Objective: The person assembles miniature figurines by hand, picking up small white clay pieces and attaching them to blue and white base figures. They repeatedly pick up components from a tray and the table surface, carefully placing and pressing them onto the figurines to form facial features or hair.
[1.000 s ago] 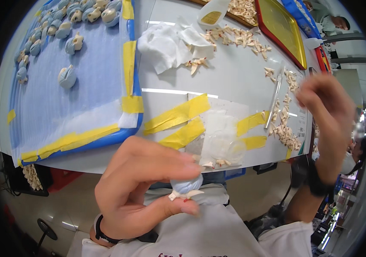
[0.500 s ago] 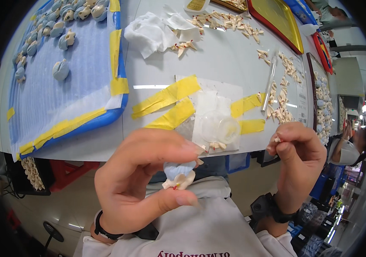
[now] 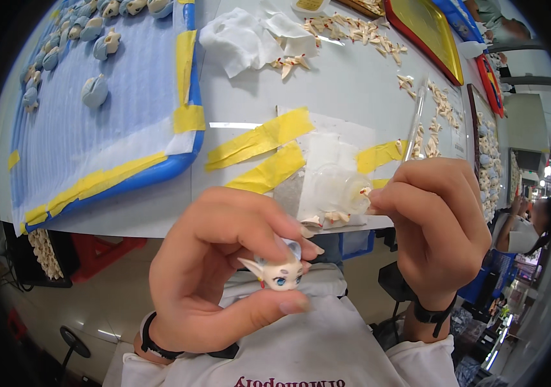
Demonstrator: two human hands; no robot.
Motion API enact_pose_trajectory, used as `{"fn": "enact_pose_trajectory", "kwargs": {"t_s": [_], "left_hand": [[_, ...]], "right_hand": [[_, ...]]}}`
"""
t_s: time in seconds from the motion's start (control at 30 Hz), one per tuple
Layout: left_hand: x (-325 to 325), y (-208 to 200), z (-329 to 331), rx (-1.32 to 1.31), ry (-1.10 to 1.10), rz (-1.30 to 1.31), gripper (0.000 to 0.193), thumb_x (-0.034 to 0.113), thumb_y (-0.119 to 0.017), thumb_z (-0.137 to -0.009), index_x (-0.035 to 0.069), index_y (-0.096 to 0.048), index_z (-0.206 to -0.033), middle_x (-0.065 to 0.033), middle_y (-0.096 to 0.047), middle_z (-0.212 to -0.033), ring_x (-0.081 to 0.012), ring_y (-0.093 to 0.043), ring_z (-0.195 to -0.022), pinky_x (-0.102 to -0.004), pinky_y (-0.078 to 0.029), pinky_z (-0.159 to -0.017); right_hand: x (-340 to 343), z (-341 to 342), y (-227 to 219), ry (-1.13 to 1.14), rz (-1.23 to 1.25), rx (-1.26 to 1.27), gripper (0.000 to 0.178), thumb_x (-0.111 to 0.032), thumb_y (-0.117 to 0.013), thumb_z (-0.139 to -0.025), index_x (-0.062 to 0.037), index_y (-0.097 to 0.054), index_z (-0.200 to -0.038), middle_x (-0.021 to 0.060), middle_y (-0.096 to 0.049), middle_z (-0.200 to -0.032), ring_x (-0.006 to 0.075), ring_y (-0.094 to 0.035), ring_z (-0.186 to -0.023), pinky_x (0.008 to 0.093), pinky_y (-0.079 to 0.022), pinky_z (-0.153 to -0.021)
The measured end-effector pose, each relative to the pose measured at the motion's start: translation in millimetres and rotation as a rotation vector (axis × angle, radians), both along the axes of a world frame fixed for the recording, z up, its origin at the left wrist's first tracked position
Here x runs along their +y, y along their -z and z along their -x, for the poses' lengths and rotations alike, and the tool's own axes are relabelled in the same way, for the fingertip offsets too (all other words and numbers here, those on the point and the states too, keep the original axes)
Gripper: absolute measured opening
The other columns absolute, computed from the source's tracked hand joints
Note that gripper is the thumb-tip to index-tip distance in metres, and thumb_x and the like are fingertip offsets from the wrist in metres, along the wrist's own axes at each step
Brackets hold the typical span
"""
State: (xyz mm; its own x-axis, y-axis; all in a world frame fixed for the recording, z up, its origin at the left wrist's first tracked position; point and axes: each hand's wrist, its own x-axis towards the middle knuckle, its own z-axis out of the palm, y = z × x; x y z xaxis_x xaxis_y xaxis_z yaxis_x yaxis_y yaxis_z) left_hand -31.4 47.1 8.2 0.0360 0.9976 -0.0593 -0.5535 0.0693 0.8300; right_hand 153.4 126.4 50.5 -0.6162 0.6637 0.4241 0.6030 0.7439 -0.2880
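In front of my body, my left hand (image 3: 201,271) is closed on a small figurine head (image 3: 280,277) between thumb and fingers. The head has blue painted eyes, pale blue hair and one long pointed ear with a red bit at its base, on its left side. My right hand (image 3: 440,219) pinches a tiny cream ear piece (image 3: 365,192) with a red mark. That piece is at the right rim of a clear round dish (image 3: 327,184), and I cannot tell whether they touch. Several loose ear pieces (image 3: 337,216) lie by the near rim of the dish.
Yellow tape (image 3: 262,138) holds down a white sheet under the dish. A blue-rimmed tray (image 3: 134,129) with several heads stands left. White tissue (image 3: 240,42), rows of ear pieces (image 3: 353,32), a clear tube (image 3: 417,119) and a gold tray (image 3: 424,32) lie beyond. A person (image 3: 527,226) sits far right.
My right hand has moved left with the ear piece, over to the dish. In my left hand the figurine head has turned, so its painted eyes and pointed ear now show.
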Motion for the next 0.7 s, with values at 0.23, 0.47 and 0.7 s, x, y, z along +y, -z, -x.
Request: {"fn": "enact_pose_trajectory", "kwargs": {"t_s": [0.23, 0.47, 0.7], "left_hand": [[17.3, 24.3, 11.4, 0.297, 0.116, -0.474, 0.032, 0.007, -0.072, -0.072, 0.000, -0.052, -0.096, -0.0176, -0.046, -0.104, -0.0268, -0.060, -0.085, -0.0297, -0.052, -0.072], [2.5, 4.4, -14.9, 0.067, -0.086, -0.111, 0.042, 0.020, -0.075, -0.072, -0.002, -0.050, -0.098, -0.0163, -0.052, -0.096, -0.0217, -0.059, -0.077, -0.0293, -0.051, -0.066], [1.8, 11.3, -9.5, 0.259, -0.091, -0.249, 0.043, 0.021, -0.076, -0.071, -0.002, -0.054, -0.100, -0.0143, -0.058, -0.087, -0.0145, -0.057, -0.071, -0.0227, -0.045, -0.065]], "right_hand": [[-3.1, 2.5, -6.3, 0.068, 0.053, -0.006, 0.016, 0.004, -0.069, -0.058, -0.0001, -0.059, -0.071, 0.0085, -0.055, -0.071, 0.0195, -0.052, -0.065, 0.0272, -0.040, -0.056], [-26.2, 5.4, -14.6, -0.039, 0.532, 0.395, 0.012, -0.002, -0.066, -0.074, -0.0016, -0.056, -0.079, 0.0099, -0.051, -0.079, 0.0113, -0.048, -0.066, 0.0209, -0.039, -0.059], [-30.3, 22.6, -5.3, -0.107, 0.223, 0.308, 0.018, 0.007, -0.063, -0.065, -0.0058, -0.060, -0.077, 0.0064, -0.054, -0.072, 0.0157, -0.051, -0.061, 0.0246, -0.040, -0.054]]}}
